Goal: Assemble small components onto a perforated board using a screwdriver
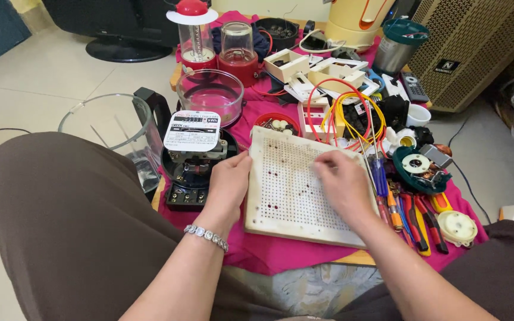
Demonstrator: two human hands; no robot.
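Both hands are resting on the white perforated board [295, 190], which is lying flat on the pink cloth [269, 249] in front of me. My left hand [228, 181] is holding the left edge of the board: the thumb is lying on the top face and the other fingers are curling around the side, so the hand is half closed on the edge. A bracelet [207, 236] with clear stones is sitting on this wrist. My right hand [341, 181] is lying palm down on the upper right part of the board, with the fingers bent and the tips pressing toward the surface; I cannot tell if something small is pinched under them.

Just left of the board, touching the left hand's side, an electric meter [193, 156] with a black round base and a white face is standing. Behind it a clear plastic bowl [211, 95] is sitting, and farther back two blender jars [216, 47] with red bases. On the right side of the board, screwdrivers and pliers [408, 217] with red, blue and yellow handles are lying close together. Red and yellow wires [343, 110] are looping above the board's far right corner. A small red dish [276, 123] with little parts is sitting just beyond the far edge.
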